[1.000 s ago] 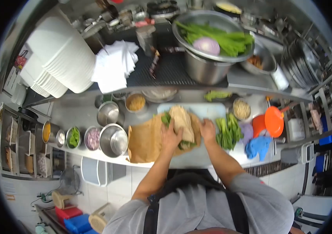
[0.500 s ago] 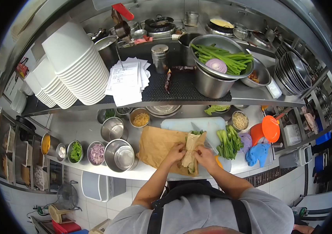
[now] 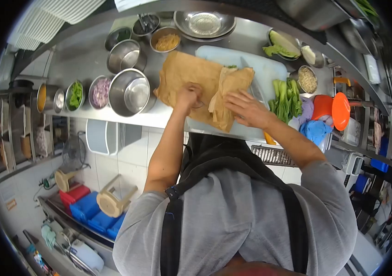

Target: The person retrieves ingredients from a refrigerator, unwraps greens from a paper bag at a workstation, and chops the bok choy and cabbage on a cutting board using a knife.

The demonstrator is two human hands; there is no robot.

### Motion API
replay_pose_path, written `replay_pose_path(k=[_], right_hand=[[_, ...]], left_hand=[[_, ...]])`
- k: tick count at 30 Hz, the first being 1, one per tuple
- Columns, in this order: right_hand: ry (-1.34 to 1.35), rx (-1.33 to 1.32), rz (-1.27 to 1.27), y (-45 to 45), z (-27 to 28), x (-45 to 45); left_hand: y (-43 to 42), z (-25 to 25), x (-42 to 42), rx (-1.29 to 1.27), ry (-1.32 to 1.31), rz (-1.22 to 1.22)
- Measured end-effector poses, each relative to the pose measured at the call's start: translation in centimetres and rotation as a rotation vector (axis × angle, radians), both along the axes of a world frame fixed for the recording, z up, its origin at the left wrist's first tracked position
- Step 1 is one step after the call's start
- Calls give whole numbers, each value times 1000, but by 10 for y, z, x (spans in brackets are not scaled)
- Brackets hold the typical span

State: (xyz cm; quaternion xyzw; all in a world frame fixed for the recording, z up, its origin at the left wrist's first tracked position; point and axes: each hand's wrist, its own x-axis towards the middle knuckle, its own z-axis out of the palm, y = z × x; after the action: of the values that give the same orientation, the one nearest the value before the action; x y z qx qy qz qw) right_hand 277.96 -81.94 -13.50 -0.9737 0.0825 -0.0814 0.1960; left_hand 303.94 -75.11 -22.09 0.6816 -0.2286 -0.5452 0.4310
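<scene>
Right hand point(image 3: 246, 108) laid palm down, not clasped, its fingers spread over the folded bundle point(image 3: 236, 80) of brown paper. Left hand point(image 3: 189, 97) bent at the wrist, its fingers curled down on the flat part of the brown paper point(image 3: 177, 76); from where I stand, I cannot tell whether it pinches a fold. Both forearms reach forward from bent elbows, the right slanting inward, the left more nearly straight ahead. For a tight, even fold, the right hand would best press along the bundle's whole length while the left keeps the sheet taut and square. The bundle lies partly over the cutting board point(image 3: 269, 69), with leafy greens point(image 3: 285, 94) just to its right. Left of the paper, a steel bowl point(image 3: 134, 94) stands on the table point(image 3: 90, 60).
</scene>
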Motion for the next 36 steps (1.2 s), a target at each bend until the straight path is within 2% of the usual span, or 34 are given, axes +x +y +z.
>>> replay_pose_path(k=[1, 3, 4, 6, 7, 9, 10, 12, 14, 16, 18, 19, 21, 22, 24, 25, 26, 28, 29, 31, 33, 35, 36], right_hand=[[49, -3, 26, -3, 4, 4], [113, -13, 94, -9, 4, 17], [175, -45, 146, -15, 3, 27], [158, -111, 209, -24, -7, 49], [147, -182, 254, -29, -11, 61], [181, -173, 323, -35, -7, 90], [219, -156, 375, -35, -5, 100], [150, -110, 352, -39, -21, 110], [210, -94, 300, -39, -18, 114], [257, -60, 270, -34, -15, 102], [292, -3, 199, -23, -11, 91], [284, 4, 186, -21, -11, 88], [441, 49, 201, -20, -9, 87], [429, 51, 190, -25, -13, 91], [445, 320, 86, -35, -8, 104], [453, 321, -69, -38, 6, 96], [435, 328, -70, -40, -5, 86], [-311, -180, -116, -36, -38, 79], [-325, -177, -120, -31, -35, 78], [154, 246, -299, -22, -14, 75], [200, 297, -285, -19, 4, 75], [246, 351, -273, -17, 7, 75], [309, 377, -152, -16, 3, 71]], left_hand=[[8, 4, 12, 12, 0, 15], [25, 10, 37, -17, 184, 243], [29, 12, 45, -18, 178, 258], [35, 21, 56, -130, -571, 378], [32, 29, 65, -134, -575, 388], [15, 53, 78, -326, -1482, 229], [6, 51, 85, -346, -1471, 214], [-25, 47, 102, 289, -1124, -204], [-41, 32, 106, 368, -1104, -452], [-40, 52, 85, 352, -1186, -453], [-32, 75, 63, 130, -1017, -313], [-25, 84, 50, 130, -1025, -329], [-13, 102, 19, -165, -922, -383], [-11, 120, 2, -76, -813, -445], [-10, 125, -17, -78, -844, -515], [-11, 119, -19, -160, -808, -486], [-10, 116, -21, -231, -772, -454], [-6, 129, -25, -252, -774, -436], [-6, 133, -29, -304, -737, -408], [-2, 135, -27, -285, -751, -473], [4, 147, -30, -213, -680, -555], [15, 138, -28, -263, -699, -573], [19, 129, -26, -312, -708, -593]])
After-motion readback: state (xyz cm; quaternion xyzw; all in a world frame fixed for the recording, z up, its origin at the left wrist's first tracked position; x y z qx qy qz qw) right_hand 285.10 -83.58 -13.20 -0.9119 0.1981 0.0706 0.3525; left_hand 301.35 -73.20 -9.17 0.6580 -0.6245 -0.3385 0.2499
